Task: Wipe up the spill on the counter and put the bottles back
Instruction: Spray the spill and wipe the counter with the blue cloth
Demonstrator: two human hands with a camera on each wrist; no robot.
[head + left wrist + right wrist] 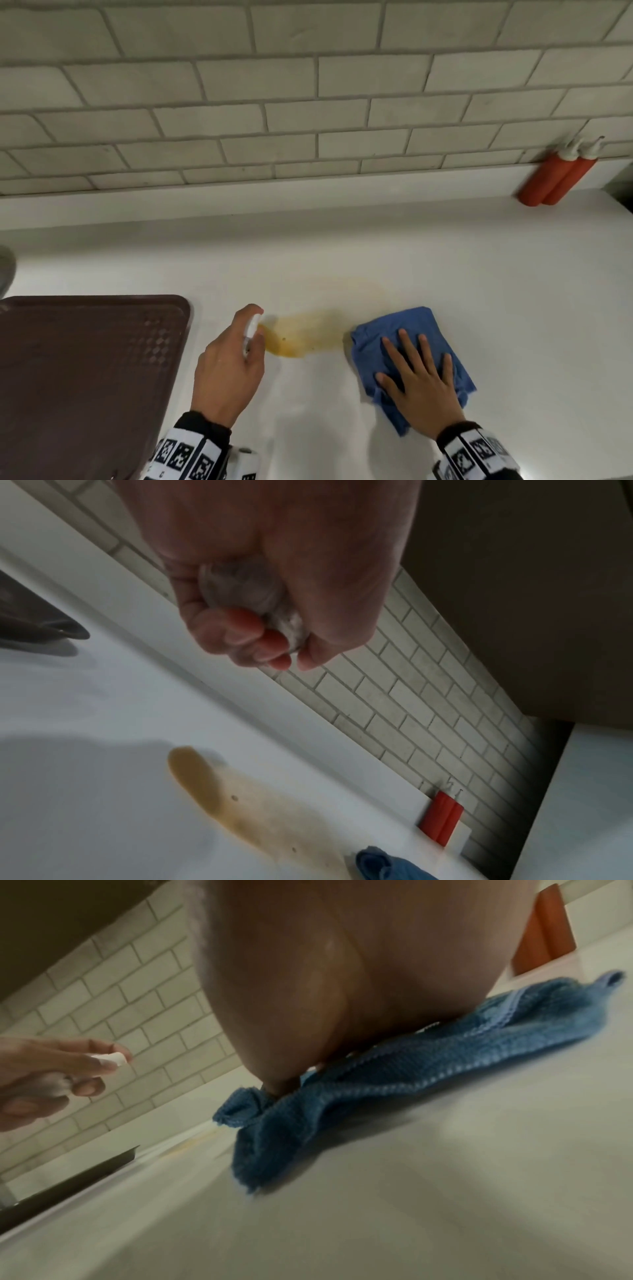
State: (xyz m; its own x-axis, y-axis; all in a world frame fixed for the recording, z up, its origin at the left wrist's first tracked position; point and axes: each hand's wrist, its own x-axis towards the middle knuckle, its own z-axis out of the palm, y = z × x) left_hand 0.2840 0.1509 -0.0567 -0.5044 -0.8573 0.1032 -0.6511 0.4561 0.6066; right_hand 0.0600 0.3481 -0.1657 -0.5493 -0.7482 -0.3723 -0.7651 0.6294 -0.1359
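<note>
Kitchen. White counter (pixel 445 260) runs under a grey subway-tile backsplash (pixel 308 102). Two red squeeze bottles (pixel 556 178) stand at the back of the counter against the tiles; a dark brown serving tray (pixel 85 377) sits at the counter's front.

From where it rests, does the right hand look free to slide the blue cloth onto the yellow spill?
Probably yes. The right hand lies flat on the blue cloth, and only bare counter separates the cloth from the yellow spill. The left hand, holding a spray bottle, is at the spill's far end.

The left hand (pixel 228 363) hides most of the spray bottle (pixel 251 334)
</note>
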